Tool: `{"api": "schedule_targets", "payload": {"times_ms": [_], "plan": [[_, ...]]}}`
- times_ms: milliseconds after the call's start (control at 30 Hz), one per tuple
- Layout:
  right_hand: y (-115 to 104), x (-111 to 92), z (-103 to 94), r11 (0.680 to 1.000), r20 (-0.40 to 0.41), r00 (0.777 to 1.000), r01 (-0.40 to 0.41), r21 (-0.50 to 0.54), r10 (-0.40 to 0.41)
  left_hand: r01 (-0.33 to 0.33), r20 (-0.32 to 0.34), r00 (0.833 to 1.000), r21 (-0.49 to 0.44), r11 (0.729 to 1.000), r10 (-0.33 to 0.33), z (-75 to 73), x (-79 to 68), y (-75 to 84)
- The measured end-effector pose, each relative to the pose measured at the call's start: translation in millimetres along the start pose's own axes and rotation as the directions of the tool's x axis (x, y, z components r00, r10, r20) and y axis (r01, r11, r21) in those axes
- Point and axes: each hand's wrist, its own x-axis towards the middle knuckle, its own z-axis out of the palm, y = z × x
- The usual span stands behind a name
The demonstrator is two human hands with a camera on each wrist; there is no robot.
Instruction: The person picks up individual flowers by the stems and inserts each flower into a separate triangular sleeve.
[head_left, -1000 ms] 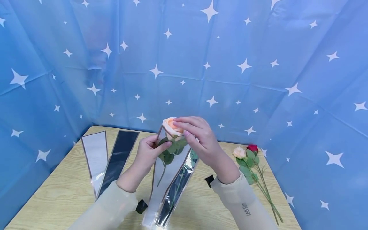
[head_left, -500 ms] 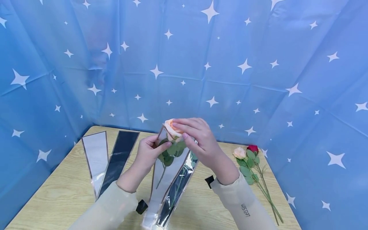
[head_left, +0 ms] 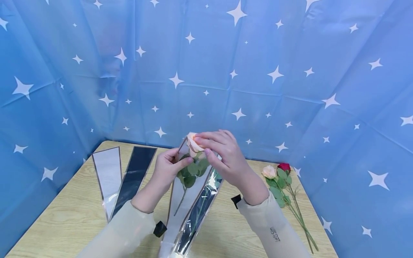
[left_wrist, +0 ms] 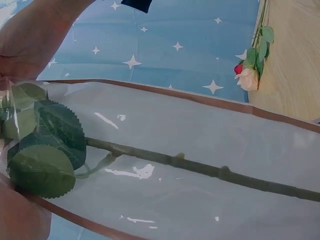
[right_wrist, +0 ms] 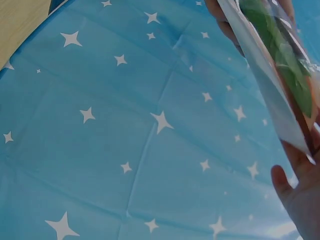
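A peach rose (head_left: 191, 143) stands in a clear-fronted flower sleeve (head_left: 190, 191) with a white back and brown edging. Its bloom is at the open top, and its leaves (left_wrist: 42, 170) and green stem (left_wrist: 255, 181) show through the film. My left hand (head_left: 165, 172) pinches the sleeve's left top edge, thumb in front. Over the bloom lies my right hand (head_left: 227, 157), its long fingers nearly straight against the petals and its thumb beside them. A dark-backed sleeve (head_left: 191, 225) with a green stem inside lies alongside the white one.
On the table (head_left: 71, 215), a white sleeve (head_left: 108, 168) and a black sleeve (head_left: 135, 172) lie at left. At right rest a pale rose (head_left: 269, 172) and a red rose (head_left: 284, 167) with long stems. A blue star-patterned curtain (head_left: 206, 64) surrounds the table.
The bloom has tipped slightly to the right and its stem end has slid a little lower inside the sleeve. Both hands stay in nearly the same place.
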Motion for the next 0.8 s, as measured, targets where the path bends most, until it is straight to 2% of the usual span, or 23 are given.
{"api": "schedule_targets", "payload": {"times_ms": [200, 367, 500, 800], "plan": [[-1.0, -0.8, -1.6, 0.999, 0.005, 0.999, -0.043, -0.011, 0.044, -0.005, 0.026, 1.000, -0.010, 1.000, 0.005, -0.8, 2.0, 2.1], [-1.9, -0.1, -3.6, 0.999, -0.001, 1.000, -0.031, -0.006, 0.031, -0.008, 0.035, 0.999, -0.022, 1.000, 0.009, -1.2, 2.0, 2.0], [-3.1, 0.5, -5.7, 0.998, -0.016, 0.999, -0.035, -0.044, 0.034, -0.012, 0.032, 0.999, -0.030, 0.999, 0.013, -1.0, 2.2, 2.2], [-8.2, 3.5, -4.6, 0.987, 0.069, 0.996, -0.041, -0.158, 0.052, -0.009, 0.030, 0.999, -0.016, 1.000, 0.009, 0.0, 2.4, 3.3]]}}
